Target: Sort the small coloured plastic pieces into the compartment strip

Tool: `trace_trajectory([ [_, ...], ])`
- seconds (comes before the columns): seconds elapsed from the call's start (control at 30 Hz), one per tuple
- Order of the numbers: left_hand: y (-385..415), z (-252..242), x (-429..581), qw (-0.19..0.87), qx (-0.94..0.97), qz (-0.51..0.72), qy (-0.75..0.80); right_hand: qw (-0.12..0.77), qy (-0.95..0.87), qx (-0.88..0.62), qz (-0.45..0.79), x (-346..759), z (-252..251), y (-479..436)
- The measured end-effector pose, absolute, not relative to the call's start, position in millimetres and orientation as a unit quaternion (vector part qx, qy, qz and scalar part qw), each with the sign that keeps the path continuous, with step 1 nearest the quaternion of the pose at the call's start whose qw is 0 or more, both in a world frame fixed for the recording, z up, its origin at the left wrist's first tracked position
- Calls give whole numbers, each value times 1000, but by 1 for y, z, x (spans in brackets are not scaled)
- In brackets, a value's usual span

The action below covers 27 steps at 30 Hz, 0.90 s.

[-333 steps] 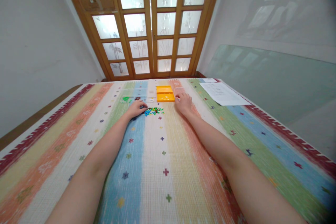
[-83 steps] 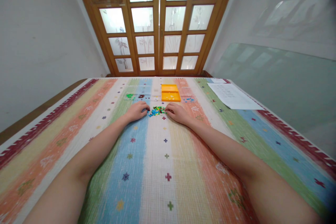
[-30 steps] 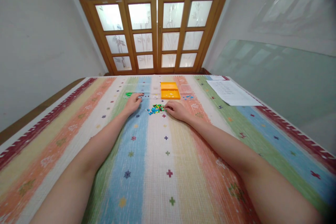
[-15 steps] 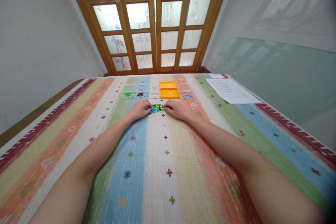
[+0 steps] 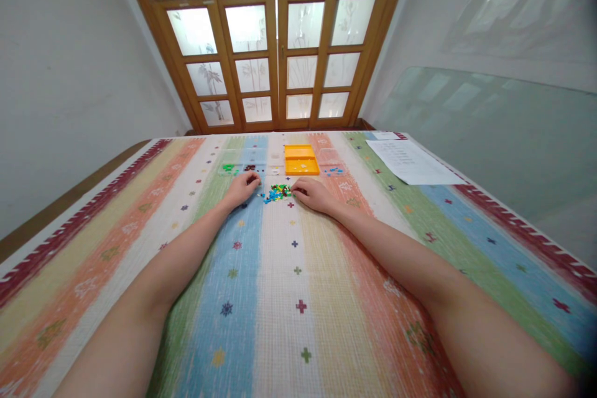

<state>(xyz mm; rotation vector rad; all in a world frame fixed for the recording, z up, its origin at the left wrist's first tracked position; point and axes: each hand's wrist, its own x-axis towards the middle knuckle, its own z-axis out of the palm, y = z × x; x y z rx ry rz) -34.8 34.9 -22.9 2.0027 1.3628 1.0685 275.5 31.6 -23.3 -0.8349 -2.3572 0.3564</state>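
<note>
A small pile of tiny mixed pieces (image 5: 278,193), blue, green, yellow and dark brown, lies on the striped tablecloth (image 5: 280,261). My left hand (image 5: 242,189) is up and left of the pile, its thumb and fingertips pinched together just in front of the clear box with dark brown pieces (image 5: 249,168). Whatever the pinch holds is too small to make out. At the pile's right edge rests my right hand (image 5: 312,194), fingers curled and closed against the pieces. Its fingertips are partly hidden, so I cannot see what is in them.
Behind the pile stands a row of boxes: a clear one with green pieces (image 5: 228,168), an orange box (image 5: 301,161) with its lid up and pale pieces inside, and a clear one with blue pieces (image 5: 334,170). Printed paper (image 5: 410,161) lies at the right.
My left hand has left the pile and moved left and slightly back toward the boxes, uncovering blue pieces. My right hand has stayed at the pile's right edge.
</note>
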Motion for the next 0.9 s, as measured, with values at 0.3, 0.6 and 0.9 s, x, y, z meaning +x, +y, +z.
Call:
trace_trajectory([
  [0.3,57,-27,-82,322,527,572,540,298,-891,-314,134,277,-23,31],
  [0.6,63,-22,-109,407,346,652,538,296,-891,-318,137,277,-24,30],
  [0.9,66,-23,-123,504,343,624,489,293,-893,-313,136,278,-25,31],
])
